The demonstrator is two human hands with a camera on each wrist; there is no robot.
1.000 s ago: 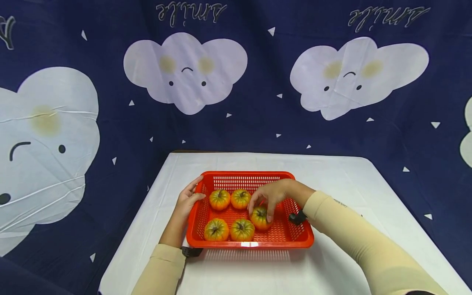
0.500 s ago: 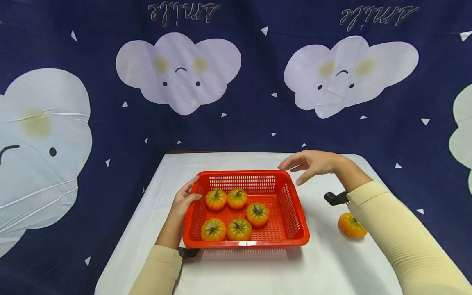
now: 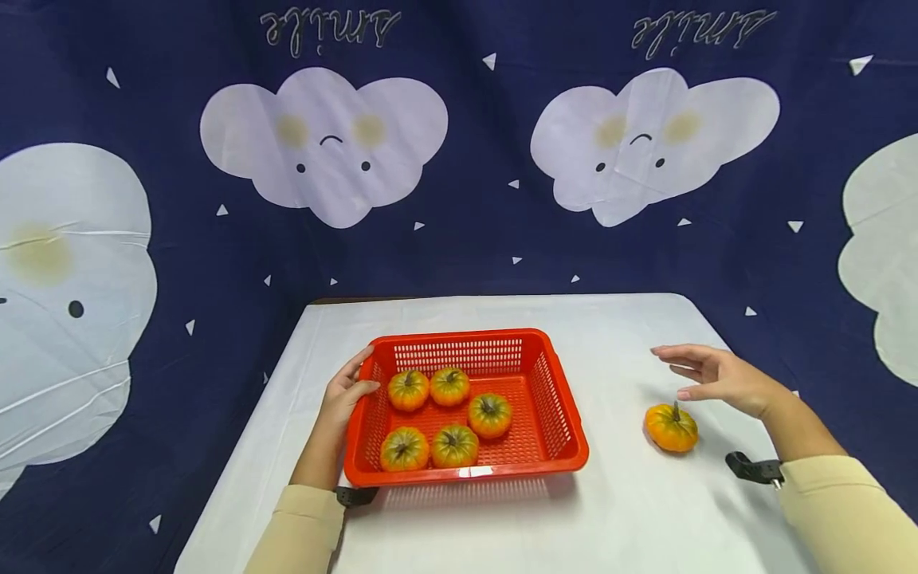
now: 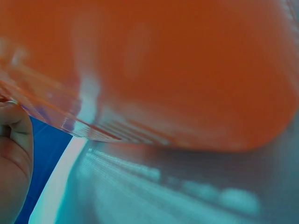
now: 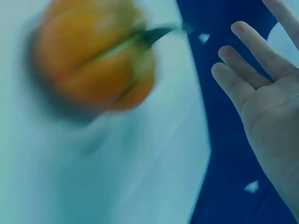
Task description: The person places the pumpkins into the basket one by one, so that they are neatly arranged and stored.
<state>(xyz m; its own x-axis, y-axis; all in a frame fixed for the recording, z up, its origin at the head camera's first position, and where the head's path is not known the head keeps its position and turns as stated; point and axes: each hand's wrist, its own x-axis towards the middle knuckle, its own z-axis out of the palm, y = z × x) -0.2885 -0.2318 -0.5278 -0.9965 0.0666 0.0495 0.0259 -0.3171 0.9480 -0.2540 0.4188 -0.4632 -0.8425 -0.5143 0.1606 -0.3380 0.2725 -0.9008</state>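
Note:
At the left end of a red plastic basket [image 3: 566, 430], my left hand [image 3: 343, 402] grips the rim, thumb over the inside and fingers along the outside. Several small orange-and-green pumpkins sit in the basket, among them one pumpkin [image 3: 490, 415] near its middle. In the left wrist view the hand [image 4: 14, 163] shows at the left edge, against the basket's blurred wall [image 4: 187, 70]. My right hand [image 3: 727, 381], holding nothing, hovers with fingers spread above a single pumpkin [image 3: 671, 428] on the table. The right wrist view shows that pumpkin's curved green stem [image 5: 161, 33], apart from the fingers.
A white cloth covers the table [image 3: 617, 510]. Behind it hangs a dark blue curtain [image 3: 488, 263] printed with clouds and small triangles. Black straps with small cameras are on both wrists, such as the right wrist camera [image 3: 749, 467].
My right hand has let go of a pumpkin inside the basket, risen out over its right rim and moved right to the lone pumpkin. The left hand has kept its grip on the basket.

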